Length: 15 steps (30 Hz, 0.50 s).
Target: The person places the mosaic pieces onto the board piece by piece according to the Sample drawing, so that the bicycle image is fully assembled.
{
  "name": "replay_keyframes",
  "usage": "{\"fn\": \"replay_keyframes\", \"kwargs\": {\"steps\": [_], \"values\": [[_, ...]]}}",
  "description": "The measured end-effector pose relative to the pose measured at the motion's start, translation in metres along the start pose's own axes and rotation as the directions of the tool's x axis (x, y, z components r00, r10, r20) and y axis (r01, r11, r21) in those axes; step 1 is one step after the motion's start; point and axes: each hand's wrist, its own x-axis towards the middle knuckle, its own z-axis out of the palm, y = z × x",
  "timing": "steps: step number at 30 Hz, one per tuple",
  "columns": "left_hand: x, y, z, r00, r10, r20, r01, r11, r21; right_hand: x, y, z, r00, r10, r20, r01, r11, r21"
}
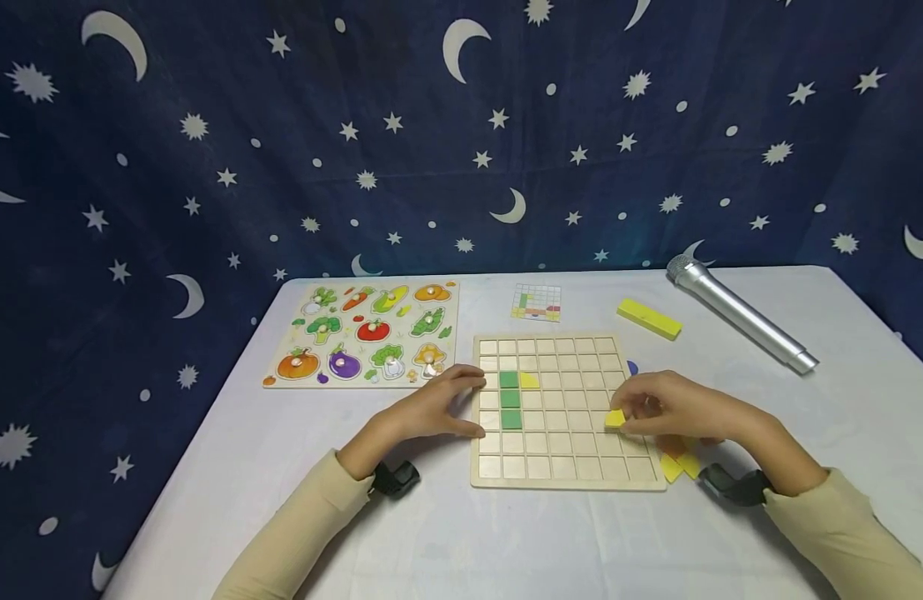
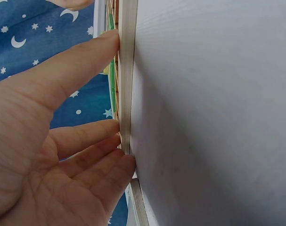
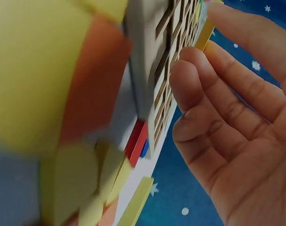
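Observation:
A wooden grid board lies flat on the white table. Three green squares fill cells of one column near its left side, with a yellow piece beside the top one. My left hand touches the board's left edge; in the left wrist view its thumb and fingers are extended along that edge. Over the board's right side my right hand pinches a small yellow block between thumb and fingertips. In the right wrist view the fingers partly hide this yellow block.
Loose yellow and orange pieces lie by the board's right edge, partly under my right hand. Behind the board are a pattern card, a yellow bar and a silver microphone. A vegetable puzzle lies at the back left.

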Motion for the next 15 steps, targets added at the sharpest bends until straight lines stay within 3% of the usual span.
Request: {"fn": "replay_keyframes", "kwargs": {"steps": [5, 15], "values": [[0.000, 0.001, 0.000, 1.000, -0.003, 0.001, 0.003, 1.000, -0.002, 0.009, -0.005, 0.006, 1.000, -0.006, 0.014, 0.006, 1.000, -0.005], [0.001, 0.001, 0.000, 1.000, -0.003, 0.005, 0.003, 1.000, -0.011, 0.027, -0.015, 0.017, 0.993, -0.114, 0.033, 0.116, 0.992, -0.057]]}}
